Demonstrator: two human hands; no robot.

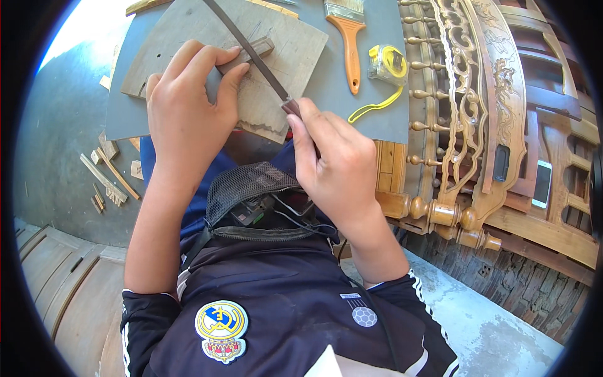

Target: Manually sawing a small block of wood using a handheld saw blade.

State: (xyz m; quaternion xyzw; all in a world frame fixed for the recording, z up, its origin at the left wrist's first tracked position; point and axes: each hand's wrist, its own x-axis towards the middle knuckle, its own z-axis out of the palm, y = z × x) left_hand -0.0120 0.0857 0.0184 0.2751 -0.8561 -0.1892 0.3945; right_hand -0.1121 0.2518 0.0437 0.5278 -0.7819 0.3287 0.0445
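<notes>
My left hand [188, 100] pinches a small brown wooden block [260, 49] between thumb and fingers, pressing it down on a worn, curved-edged wooden board [182, 47]. A long dark metal file [267, 74] runs diagonally across the block. Its short handle [291, 107] is in the closed fingers of my right hand [339, 154], which is nearer to me than the block. Part of the block lies hidden behind the file and my left fingers.
The board rests on a grey tabletop [380, 116]. An orange-handled paintbrush [347, 47] and a yellow tape measure [387, 65] lie right of it. Carved wooden furniture [502, 94] with a white phone [542, 183] stands at right. Wood scraps [103, 179] lie on the floor at left.
</notes>
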